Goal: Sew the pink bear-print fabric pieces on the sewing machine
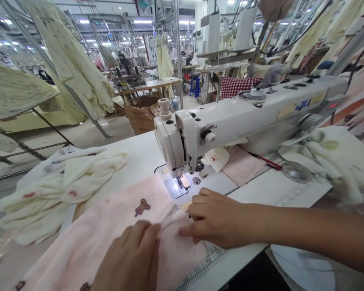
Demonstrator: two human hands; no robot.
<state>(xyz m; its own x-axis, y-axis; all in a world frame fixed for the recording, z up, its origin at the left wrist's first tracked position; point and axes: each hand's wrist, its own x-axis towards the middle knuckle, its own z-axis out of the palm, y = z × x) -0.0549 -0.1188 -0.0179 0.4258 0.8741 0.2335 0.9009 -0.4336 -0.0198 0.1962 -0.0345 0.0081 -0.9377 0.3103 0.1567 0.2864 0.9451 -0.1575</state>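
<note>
I can't tell from my end whether either grip is closed: my left hand (129,256) lies over the pink fabric (115,218) with its fingers bent and close together, the tips hidden from me, while my right hand (214,220) has its fingers curled in and its thumb laid along the cloth near its right edge. A pale yellow scrap (186,206) shows beside my right fingers.

The pink fabric spreads over the front left of the white table (141,147), a brown animal print (142,207) facing up, and its far edge lies just beside the lit presser foot (184,182) of the sewing machine (227,119). Ruler markings (210,260) run along the near side of the table, by my right wrist.

To the left I see a rumpled heap of cream cloth (54,188). Beneath the machine's arm lies a pink checked cloth (242,163), with a red pen (269,162) and a clear round dish (297,172) to its right.
</note>
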